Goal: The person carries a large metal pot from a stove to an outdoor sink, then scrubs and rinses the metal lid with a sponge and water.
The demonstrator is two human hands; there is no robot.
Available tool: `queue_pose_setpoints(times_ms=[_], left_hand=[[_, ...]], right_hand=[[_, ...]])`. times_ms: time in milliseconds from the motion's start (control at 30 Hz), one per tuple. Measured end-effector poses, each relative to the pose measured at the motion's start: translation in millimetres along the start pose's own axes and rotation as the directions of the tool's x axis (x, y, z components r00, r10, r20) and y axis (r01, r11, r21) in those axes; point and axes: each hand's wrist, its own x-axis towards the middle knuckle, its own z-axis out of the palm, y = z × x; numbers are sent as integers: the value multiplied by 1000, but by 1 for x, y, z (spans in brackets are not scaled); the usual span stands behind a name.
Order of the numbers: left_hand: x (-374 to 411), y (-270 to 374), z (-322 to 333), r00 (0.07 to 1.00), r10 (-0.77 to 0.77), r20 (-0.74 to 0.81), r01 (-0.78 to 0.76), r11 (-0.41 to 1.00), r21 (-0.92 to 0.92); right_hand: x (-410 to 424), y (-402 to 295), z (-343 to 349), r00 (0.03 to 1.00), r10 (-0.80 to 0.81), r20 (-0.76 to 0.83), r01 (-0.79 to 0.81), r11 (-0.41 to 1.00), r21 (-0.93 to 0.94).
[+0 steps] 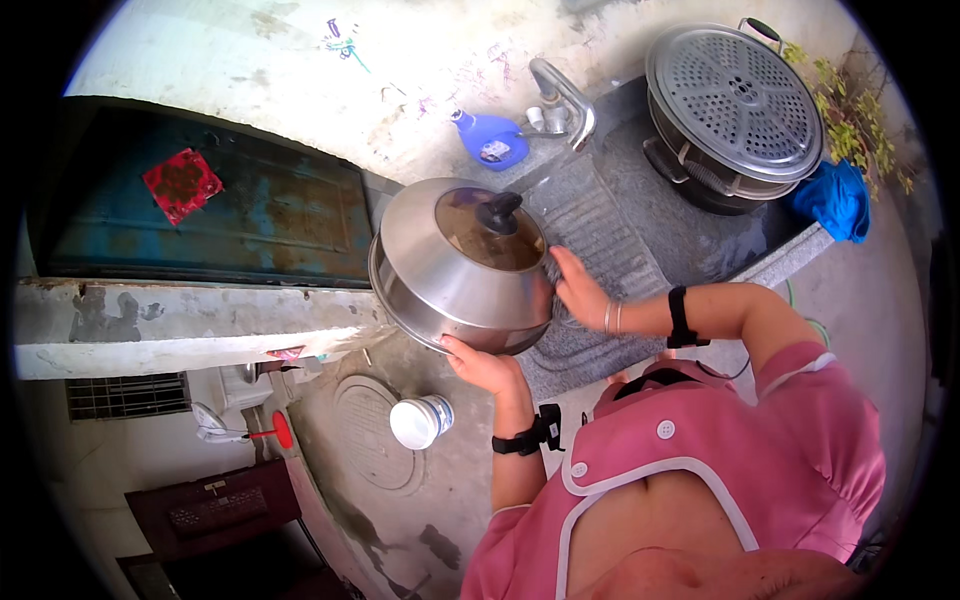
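Observation:
A large domed stainless steel pot lid (450, 255) is held up, tilted, beside the stone sink. It has a brown glass window (461, 225) and a black knob (500, 213). My left hand (484, 366) grips the lid's lower rim, thumb on top and the other fingers mostly hidden beneath. On the right side, my right hand (583, 294) steadies the lid's edge, its fingertips partly out of sight. Whether another vessel sits under the lid, I cannot tell. A ribbed stone washboard slab (592, 217) lies just behind my right hand.
In the stone sink basin (712, 247) stands a steel steamer pot (739, 97) with a perforated tray on top. A faucet (570, 97) and a blue bottle (491, 139) are by the wall. A blue bag (836, 201) hangs over the sink edge; a white bucket (420, 422) stands on the floor.

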Motion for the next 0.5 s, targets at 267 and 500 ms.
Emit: queue_pose_setpoints(times_ms=[267,500], left_hand=[[1,-7,-4,1000,15,-15,-15,999,41],[1,-2,-3,999,-38,-14,38,999,27]], right_hand=[[1,-54,1,984,-158,86,162,986,-40],[20,-21,-8,982,-184,52,186,982,-40]])
